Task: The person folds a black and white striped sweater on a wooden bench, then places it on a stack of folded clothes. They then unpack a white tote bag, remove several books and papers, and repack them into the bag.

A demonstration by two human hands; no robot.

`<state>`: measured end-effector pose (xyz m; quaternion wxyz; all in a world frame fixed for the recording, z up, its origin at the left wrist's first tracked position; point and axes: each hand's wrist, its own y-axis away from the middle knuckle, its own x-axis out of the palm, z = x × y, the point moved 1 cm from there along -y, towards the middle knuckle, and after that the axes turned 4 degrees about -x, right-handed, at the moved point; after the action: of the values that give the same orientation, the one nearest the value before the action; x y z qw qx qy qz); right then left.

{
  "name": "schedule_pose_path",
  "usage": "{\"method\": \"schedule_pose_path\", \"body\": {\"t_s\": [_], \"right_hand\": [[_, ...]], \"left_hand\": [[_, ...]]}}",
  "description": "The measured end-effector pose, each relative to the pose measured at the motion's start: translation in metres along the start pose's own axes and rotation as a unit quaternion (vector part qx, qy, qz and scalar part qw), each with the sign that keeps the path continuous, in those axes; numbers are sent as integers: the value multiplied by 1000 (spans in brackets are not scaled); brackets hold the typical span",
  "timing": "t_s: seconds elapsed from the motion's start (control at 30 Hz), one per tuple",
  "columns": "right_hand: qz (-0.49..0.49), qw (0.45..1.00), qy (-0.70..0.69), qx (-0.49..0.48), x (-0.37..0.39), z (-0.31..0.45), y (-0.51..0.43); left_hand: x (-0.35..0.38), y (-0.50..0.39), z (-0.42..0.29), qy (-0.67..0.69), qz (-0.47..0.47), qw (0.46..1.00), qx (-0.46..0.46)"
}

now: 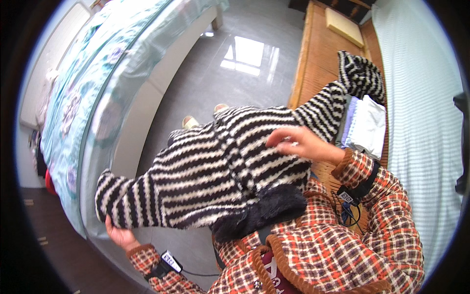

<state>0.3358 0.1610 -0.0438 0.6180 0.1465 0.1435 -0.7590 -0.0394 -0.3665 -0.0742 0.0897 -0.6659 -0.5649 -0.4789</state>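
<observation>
A black-and-white striped fuzzy jacket (198, 172) with a dark fluffy collar (264, 211) is spread across my lap, its front facing up. At its left sleeve end, my left hand (123, 235) grips the fabric from below; some of the fingers are hidden behind it. My right hand (304, 145) is over the other half of the jacket with fingers apart and bent, holding nothing. Whether it touches the jacket I cannot tell. The jacket's right sleeve (323, 108) stretches onto the wooden bench, towards a bunched striped fabric piece (360, 75).
Folded clothes (367, 126) lie stacked on the wooden bench (317, 55), with a pale yellow block (344, 27) farther along. A striped light curtain (418, 92) runs along the right. To the left is a bed (99, 106) with teal floral bedding. A cable (350, 220) lies near my right side.
</observation>
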Motion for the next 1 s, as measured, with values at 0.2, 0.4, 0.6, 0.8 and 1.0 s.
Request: {"method": "schedule_pose_path", "body": {"t_s": [0.2,0.4,0.6,0.8,1.0], "right_hand": [[-416,805,255,336,-149,-119,86],[-496,780,117,364,-193,-184,116],[-399,799,302,334,-233,-204,101],[-290,795,221,485,-264,-197,106],[-375,807,156,429,-271,-180,106]], "left_hand": [[20,-12,3,-58,47,997,-17],[48,-14,-5,-120,-60,990,36],[47,-9,-30,-137,-79,987,41],[41,-20,-41,-176,-52,983,29],[26,-37,-70,-156,-144,975,64]]}}
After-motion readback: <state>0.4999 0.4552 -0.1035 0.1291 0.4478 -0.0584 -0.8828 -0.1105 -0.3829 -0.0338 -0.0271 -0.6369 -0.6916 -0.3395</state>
